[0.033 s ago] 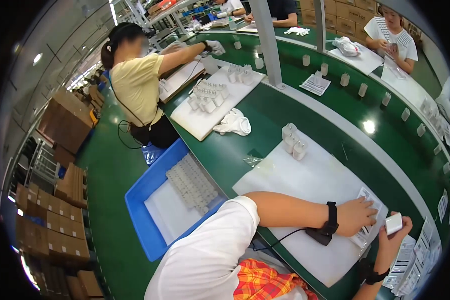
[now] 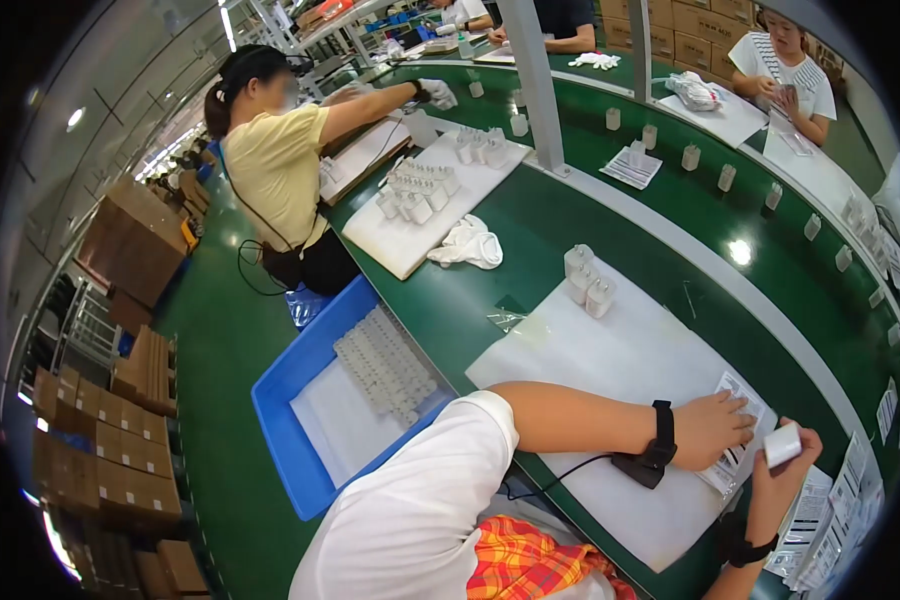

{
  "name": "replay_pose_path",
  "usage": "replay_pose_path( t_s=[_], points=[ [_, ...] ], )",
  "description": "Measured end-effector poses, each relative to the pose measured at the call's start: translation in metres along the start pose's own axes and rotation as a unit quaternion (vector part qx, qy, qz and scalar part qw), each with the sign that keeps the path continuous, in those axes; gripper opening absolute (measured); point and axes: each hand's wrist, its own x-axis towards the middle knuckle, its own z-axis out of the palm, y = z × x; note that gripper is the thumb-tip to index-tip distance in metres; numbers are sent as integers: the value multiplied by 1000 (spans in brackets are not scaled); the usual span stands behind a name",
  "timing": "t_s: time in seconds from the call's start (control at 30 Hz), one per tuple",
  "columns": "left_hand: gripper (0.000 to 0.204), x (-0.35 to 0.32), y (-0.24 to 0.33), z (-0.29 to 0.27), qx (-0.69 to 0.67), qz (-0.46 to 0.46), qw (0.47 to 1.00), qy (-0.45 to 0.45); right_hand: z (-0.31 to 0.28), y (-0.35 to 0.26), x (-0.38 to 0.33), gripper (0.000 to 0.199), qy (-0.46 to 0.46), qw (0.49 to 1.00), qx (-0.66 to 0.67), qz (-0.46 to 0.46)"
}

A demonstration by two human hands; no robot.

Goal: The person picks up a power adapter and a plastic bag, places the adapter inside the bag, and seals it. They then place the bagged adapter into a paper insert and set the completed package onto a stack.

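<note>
My left hand (image 2: 714, 430) lies flat, fingers stretched, on a printed sheet or pouch (image 2: 738, 391) at the right edge of a white foam mat (image 2: 610, 370). A black strap with a cable is around that wrist. Just to its right, my right hand (image 2: 795, 465) is closed round a white power adapter (image 2: 782, 445), a small block with rounded edges. The adapter is held above the green bench, apart from my left hand. Toward the far end of the mat stand several similar white adapters (image 2: 588, 285) in a small group.
A stack of printed pouches (image 2: 835, 510) lies beyond my right hand. White adapters (image 2: 690, 157) stand spaced along the green belt (image 2: 670, 200) behind a metal rail. At left are a blue bin (image 2: 305, 440), a white glove (image 2: 468, 245) and a co-worker (image 2: 275, 160) at another mat.
My right hand has shifted slightly left and up with the adapter, which has turned a little. My left hand stays on the sheet. The co-worker's gloved hand has moved slightly right.
</note>
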Motion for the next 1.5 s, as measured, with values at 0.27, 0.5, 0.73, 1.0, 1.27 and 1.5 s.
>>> replay_pose_path(
  t_s=[0.27, 0.5, 0.73, 1.0, 1.27, 1.5],
  points=[
    [42, 12, -10, 0, -96, -69, 992, -43, -18, -18, -9, 65, -227, 912, -295, -174],
    [44, 8, 4, -37, -202, -106, 970, -85, 16, 17, -18, 60, -80, 955, -266, -103],
    [50, 3, 1, 13, 1, -15, 996, 87, 22, -13, -8, 48, -113, 970, -199, 86],
    [51, 10, -2, -53, -394, -114, 911, -34, -11, 19, -1, 30, -87, 995, 51, 0],
    [35, 15, -12, -27, -389, -80, 911, 112, 10, -41, -8, 31, 94, 883, 420, 189],
    [22, 9, 20, -50, -554, -219, 792, 135, -9, 27, -3, 29, -46, 977, 154, 138]
  ],
)
